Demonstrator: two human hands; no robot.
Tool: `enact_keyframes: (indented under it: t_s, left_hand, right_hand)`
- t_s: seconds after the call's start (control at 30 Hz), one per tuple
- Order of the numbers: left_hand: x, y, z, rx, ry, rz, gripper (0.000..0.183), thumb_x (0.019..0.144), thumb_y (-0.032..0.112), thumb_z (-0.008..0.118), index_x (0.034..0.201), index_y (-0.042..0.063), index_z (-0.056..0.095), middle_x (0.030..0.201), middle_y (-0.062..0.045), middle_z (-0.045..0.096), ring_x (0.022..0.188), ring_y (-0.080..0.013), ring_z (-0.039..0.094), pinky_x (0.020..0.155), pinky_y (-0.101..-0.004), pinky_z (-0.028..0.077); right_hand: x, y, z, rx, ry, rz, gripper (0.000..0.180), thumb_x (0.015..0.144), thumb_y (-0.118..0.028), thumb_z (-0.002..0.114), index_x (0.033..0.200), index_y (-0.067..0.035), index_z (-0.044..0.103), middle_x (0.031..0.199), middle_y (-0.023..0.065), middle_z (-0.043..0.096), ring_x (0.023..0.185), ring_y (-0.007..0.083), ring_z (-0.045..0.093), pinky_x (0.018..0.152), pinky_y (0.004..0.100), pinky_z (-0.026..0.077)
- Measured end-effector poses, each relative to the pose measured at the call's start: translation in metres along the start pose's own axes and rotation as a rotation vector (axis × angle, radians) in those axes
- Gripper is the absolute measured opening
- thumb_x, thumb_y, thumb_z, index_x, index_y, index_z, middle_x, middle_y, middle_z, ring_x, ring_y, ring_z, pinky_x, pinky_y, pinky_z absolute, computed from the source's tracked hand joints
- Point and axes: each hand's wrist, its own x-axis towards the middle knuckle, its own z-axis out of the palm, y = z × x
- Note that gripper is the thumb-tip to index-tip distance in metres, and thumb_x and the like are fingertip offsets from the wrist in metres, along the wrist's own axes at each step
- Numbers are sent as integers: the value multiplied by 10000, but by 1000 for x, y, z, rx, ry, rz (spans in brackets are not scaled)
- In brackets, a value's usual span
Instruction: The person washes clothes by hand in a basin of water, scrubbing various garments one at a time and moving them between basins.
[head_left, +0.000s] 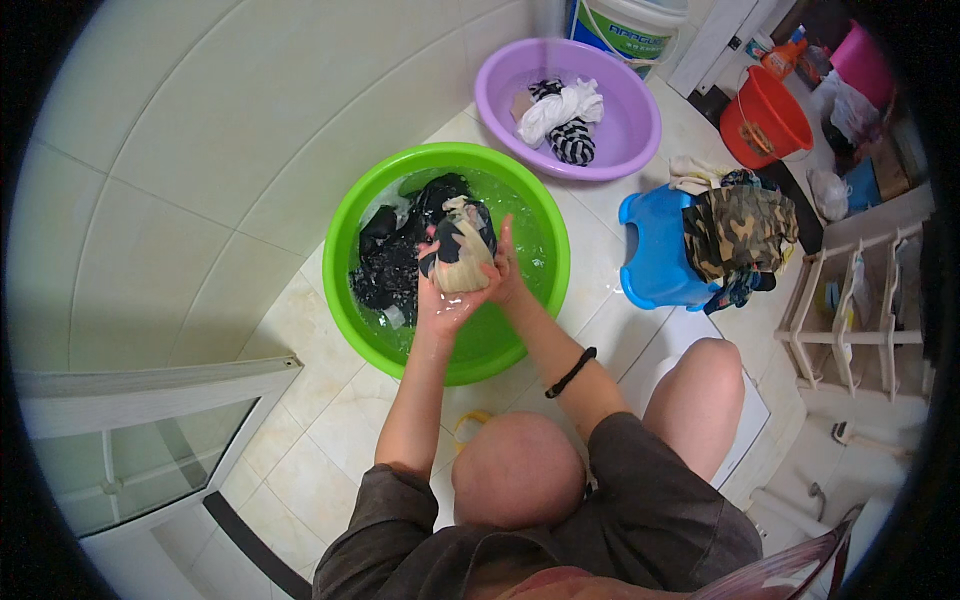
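Observation:
A bunched wet cloth in dark and cream (463, 259) is squeezed between my two hands above the green plastic basin (335, 300). My left hand (442, 304) cups it from below and the left side; my right hand (508, 266) presses its right side, some fingers raised. Under and beside them, black wet clothing (386, 259) lies in the water in the basin's left part. Behind it stands a purple basin (637, 139) holding a white cloth (562, 109) and a black-and-white striped cloth (574, 142). Camouflage clothing (742, 229) is piled on a blue plastic stool (656, 251) to the right.
A red bucket (765, 116) and a large white pail (630, 30) stand at the back. A plastic shelf rack (847, 337) is at the right. A tiled wall (225, 150) rises on the left, with a glass-paned door (172, 442) below it.

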Motion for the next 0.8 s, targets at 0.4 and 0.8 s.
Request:
enact_keyframes:
  t_s: [0.4,0.8]
  left_hand:
    - [-19,-3,3,-74,68,-211,577,783,394,498,1243,65,378,1217,-201,410,1017,-283,462,739,-352,439]
    - [-8,-9,-4,1342,545,-9,362,738,242,655,988,58,468,790,-51,534,668,-159,526,527,-309,429]
  right_hand:
    - [30,-44,93,-129,369,242,214,829,-311,552,821,-104,605,765,68,631,686,166,609,630,317,510]
    - [59,-47,96,-1134,487,479,202,654,-201,680,717,-37,580,681,59,570,625,172,535,552,316,448]
